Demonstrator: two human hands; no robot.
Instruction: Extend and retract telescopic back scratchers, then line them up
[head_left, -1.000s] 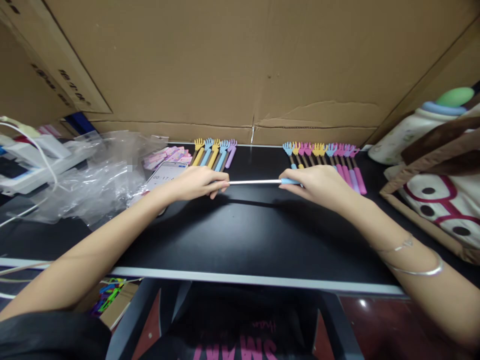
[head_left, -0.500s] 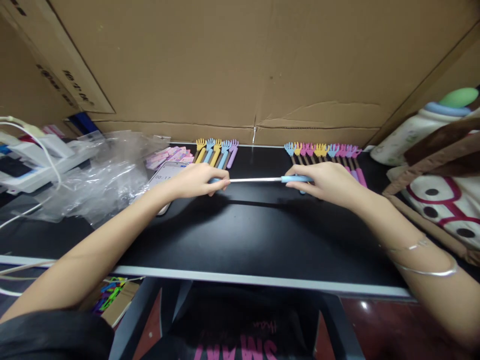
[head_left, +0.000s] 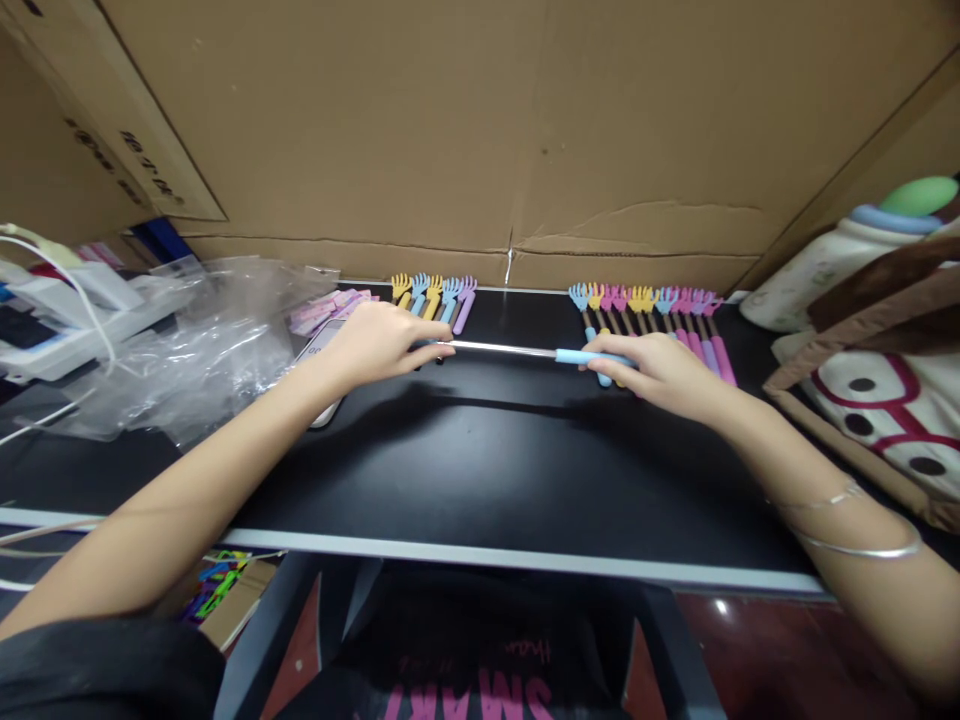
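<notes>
I hold a telescopic back scratcher with a thin metal rod [head_left: 502, 348] and a blue handle stretched out between my hands above the black table [head_left: 480, 470]. My left hand [head_left: 375, 342] is closed over its head end. My right hand [head_left: 656, 368] pinches the blue handle. Behind my left hand lies a small row of colourful hand-shaped scratchers [head_left: 435, 297]. A longer row of such scratchers [head_left: 652, 315] lies behind my right hand.
A phone [head_left: 319, 345] lies partly under my left wrist, beside pink packets [head_left: 322, 310] and crumpled clear plastic [head_left: 202, 340]. Cardboard [head_left: 480, 140] walls the back. A bottle [head_left: 832, 260] and a patterned bag [head_left: 885, 390] stand at the right. White devices with cables [head_left: 67, 310] sit at the left.
Both hands have carried the extended scratcher a little farther from me, toward the rows. The blue handle now shows more beyond my right fingers.
</notes>
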